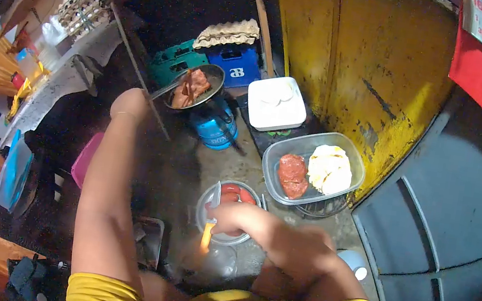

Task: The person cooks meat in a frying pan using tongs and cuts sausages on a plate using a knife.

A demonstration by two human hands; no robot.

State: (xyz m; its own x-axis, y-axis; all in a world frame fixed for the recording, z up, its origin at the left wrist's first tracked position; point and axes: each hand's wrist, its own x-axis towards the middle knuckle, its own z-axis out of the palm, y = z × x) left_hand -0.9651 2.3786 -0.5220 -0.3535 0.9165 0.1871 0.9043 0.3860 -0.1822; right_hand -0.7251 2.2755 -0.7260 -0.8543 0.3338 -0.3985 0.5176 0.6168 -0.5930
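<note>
My left hand [131,103] is blurred and closed around a grey handle [166,89] that runs to the frying pan [221,85]. Whether that handle belongs to the pan or to a utensil in it, I cannot tell. Browned slices of meat [191,88] lie in the pan, which sits over a blue gas canister [216,129]. My right hand [230,216] reaches over a clear bowl [202,207] of red sausages [231,191]. In it is a knife [207,233] with an orange handle, blade pointing away from me. Its fingertips are partly hidden.
Right of the pan stands a white square container [267,120] with pale pieces on top. A clear tub [274,196] holds red meat [292,177] and a pale yellow-white food [330,170]. Crates [235,65] and an egg tray [227,34] stand behind. A yellow panel [379,59] bounds the right.
</note>
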